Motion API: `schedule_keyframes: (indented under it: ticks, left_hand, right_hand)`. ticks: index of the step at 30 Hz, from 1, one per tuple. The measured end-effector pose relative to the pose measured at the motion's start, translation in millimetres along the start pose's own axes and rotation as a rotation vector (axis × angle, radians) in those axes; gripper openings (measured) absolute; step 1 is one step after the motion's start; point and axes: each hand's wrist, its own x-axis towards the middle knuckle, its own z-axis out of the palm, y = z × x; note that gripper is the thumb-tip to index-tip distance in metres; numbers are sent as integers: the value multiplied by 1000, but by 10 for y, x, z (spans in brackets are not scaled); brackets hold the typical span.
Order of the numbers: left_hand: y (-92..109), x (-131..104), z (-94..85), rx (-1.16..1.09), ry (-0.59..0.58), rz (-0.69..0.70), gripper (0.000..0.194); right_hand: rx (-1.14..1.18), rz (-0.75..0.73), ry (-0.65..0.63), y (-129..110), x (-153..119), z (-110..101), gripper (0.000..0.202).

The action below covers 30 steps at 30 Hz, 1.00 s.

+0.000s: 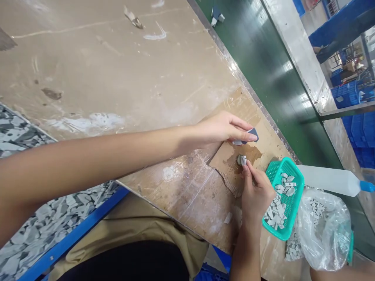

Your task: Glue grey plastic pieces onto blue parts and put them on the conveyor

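My left hand (224, 127) is closed on a small blue-and-grey plastic part (252, 135), held between thumb and fingers above a piece of cardboard (227, 171). Just below it, my right hand (258, 187) pinches a small light-grey plastic piece (243, 160). That piece is at a small round dish (239, 160) on the cardboard; whether it touches the dish I cannot tell. A dark wet stain (253, 153) spreads around the dish. Close to my right hand stands a green basket (297, 197) with many small grey pieces inside.
Right of the basket are a white bottle (328, 179) with a blue cap and a clear plastic bag (325, 234) of small pieces. A green conveyor belt (272, 74) runs beyond the worktable (117, 78). At lower left is a blue-edged bin (84, 230) of grey parts.
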Motion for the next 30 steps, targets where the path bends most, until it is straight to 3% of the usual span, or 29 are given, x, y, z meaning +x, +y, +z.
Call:
schedule_keyframes:
  ticks: [10,16,19,23,30]
  left_hand:
    - [-38,4,-4,45,-23,14,40]
    - [-14,-20,-2,79,27,-2,46]
    - [-8,-29,0,128,25,-12,38]
    - [-42,-54,47,219,-21,18,20]
    - [-180,-116,177,172,-216,-11,22]
  right_hand:
    - [-54,-62,18,-47,11,9,27]
    - [-24,-46,54,-74,4,-10,26]
    - [54,-20,97,-81,-2,-46,22]
    - [153,29,193,-114,-5,-113,21]
    - [303,23,225,-171,-35,-180,20]
